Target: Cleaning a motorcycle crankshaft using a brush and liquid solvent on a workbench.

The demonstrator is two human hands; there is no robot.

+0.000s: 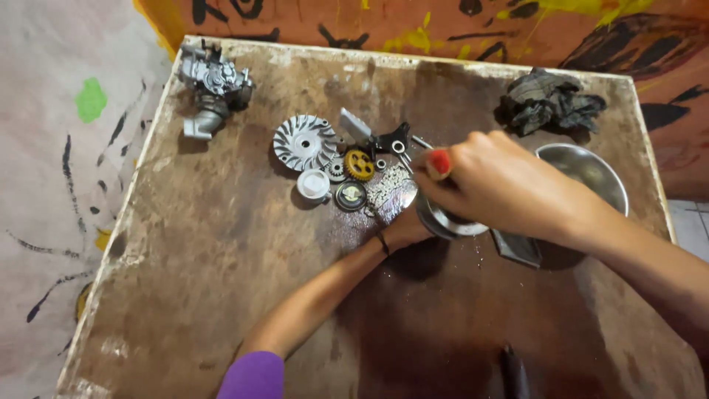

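My right hand grips a red-handled tool over the round metal part; my left hand, mostly hidden, steadies that part beside the steel bowl.

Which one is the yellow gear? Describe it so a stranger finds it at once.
Start at the worn wooden table and find the cluster of small metal parts near its middle. Just right of the big silver finned disc lies the yellow gear, beside a smaller grey gear. It is the only brass-yellow, toothed, perforated wheel; every neighbour is silver, white or black.
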